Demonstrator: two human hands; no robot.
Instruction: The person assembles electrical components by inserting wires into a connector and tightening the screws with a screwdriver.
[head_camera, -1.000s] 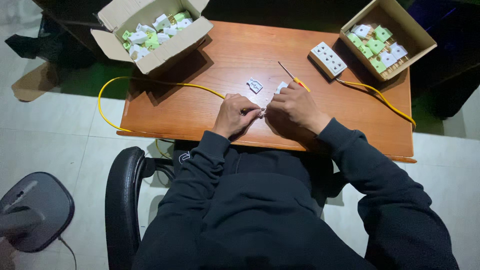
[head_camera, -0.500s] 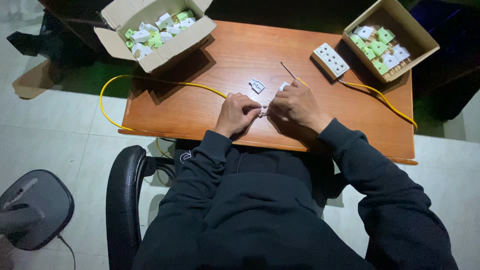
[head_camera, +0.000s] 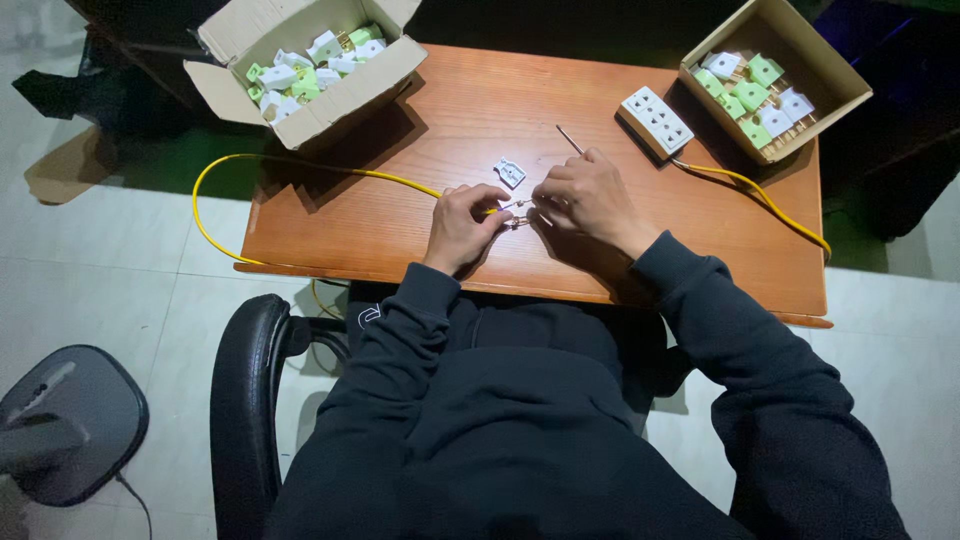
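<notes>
Head view: 2 cardboard boxes (head_camera: 310, 90) flanking hands (head_camera: 465, 225).

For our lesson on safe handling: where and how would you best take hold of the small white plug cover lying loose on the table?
Pinch the white plug cover across its two longer sides, coming straight down from above. It lies flat on the wooden table, apart from the left hand and right hand, with bare wood all round it, so probably nothing blocks a top approach.

Two cardboard boxes (head_camera: 300, 70) (head_camera: 790, 60) of green-and-white plugs, a white socket strip (head_camera: 656, 120), a black office chair (head_camera: 245, 400).
</notes>
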